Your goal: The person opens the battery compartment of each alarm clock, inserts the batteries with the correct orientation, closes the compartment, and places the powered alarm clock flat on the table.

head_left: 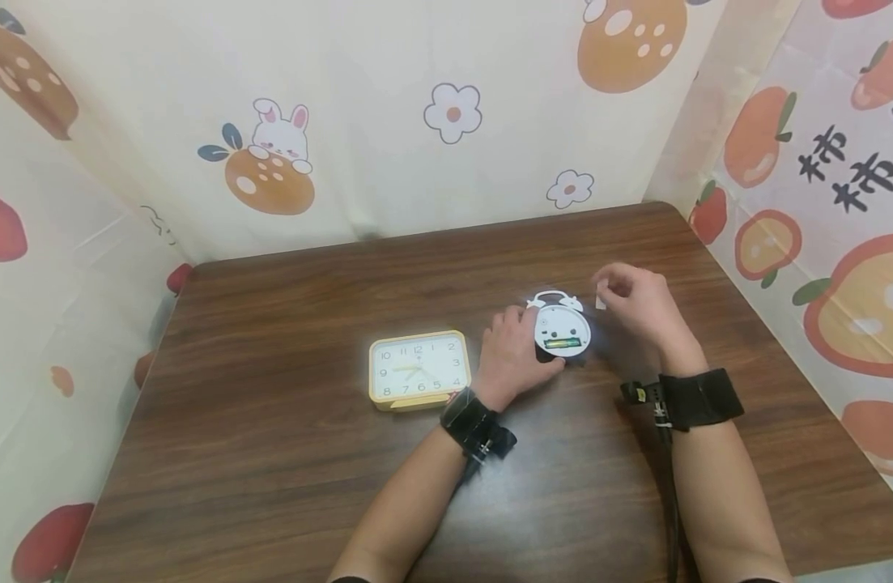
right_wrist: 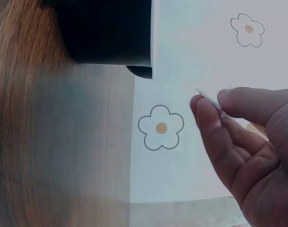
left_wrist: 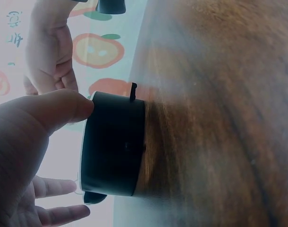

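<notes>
A round alarm clock (head_left: 555, 318) with a white back and dark sides lies back-up on the table, its handle toward the far side. In its uncovered battery slot a green battery (head_left: 563, 343) shows. My left hand (head_left: 513, 356) grips the clock from the left, the thumb on its near edge and the fingers spread along the far-left side. To the right, my right hand (head_left: 635, 301) pinches a small flat white piece (head_left: 601, 295) between thumb and fingertips, raised beside the clock. In the right wrist view that piece (right_wrist: 210, 100) appears edge-on.
A yellow rectangular clock (head_left: 420, 369) stands left of my left hand, its white dial in view. The wooden table (head_left: 271, 478) is bounded at the back and sides by curtains (head_left: 388, 146) printed with fruit and flowers. A cable (head_left: 672, 518) trails from the right wrist strap.
</notes>
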Motion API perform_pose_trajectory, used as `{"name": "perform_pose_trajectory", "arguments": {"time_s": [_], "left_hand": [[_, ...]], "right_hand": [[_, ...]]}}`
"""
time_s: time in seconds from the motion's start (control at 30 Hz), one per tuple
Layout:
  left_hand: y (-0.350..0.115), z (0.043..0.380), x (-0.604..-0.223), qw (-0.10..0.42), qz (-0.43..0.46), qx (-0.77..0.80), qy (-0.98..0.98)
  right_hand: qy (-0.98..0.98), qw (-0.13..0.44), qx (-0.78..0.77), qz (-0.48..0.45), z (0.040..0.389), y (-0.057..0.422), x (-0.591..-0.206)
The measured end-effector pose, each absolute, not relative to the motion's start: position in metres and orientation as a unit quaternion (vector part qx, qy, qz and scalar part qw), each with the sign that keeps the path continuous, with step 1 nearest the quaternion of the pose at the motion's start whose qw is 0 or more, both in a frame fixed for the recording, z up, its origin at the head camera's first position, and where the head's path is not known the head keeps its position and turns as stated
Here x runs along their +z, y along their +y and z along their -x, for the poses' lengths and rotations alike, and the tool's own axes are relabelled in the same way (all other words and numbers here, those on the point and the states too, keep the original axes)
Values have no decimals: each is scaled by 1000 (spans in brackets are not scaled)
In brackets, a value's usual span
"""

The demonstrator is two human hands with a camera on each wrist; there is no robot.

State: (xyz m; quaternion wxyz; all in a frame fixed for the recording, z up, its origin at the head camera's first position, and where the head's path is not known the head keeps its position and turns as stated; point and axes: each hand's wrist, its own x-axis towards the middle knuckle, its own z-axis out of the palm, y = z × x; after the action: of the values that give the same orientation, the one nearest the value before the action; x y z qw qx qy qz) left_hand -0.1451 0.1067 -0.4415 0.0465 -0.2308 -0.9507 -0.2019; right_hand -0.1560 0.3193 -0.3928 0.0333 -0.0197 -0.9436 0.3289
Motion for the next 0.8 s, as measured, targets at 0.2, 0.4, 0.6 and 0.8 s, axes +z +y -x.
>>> {"name": "perform_pose_trajectory", "arguments": {"time_s": [0.2, 0.4, 0.6, 0.8], "left_hand": [[106, 145, -440, 48, 233, -204, -950], [106, 145, -440, 43, 231, -207, -950], [106, 145, -441, 44, 234, -204, -950], [106, 146, -442, 47, 235, -199, -950]], "right_hand": [[-942, 36, 333, 9, 153, 317, -391], [-944, 41, 327, -7, 152, 315, -389], [-946, 84, 311, -25, 151, 312, -388], [-948, 84, 303, -44, 151, 310, -388]]}}
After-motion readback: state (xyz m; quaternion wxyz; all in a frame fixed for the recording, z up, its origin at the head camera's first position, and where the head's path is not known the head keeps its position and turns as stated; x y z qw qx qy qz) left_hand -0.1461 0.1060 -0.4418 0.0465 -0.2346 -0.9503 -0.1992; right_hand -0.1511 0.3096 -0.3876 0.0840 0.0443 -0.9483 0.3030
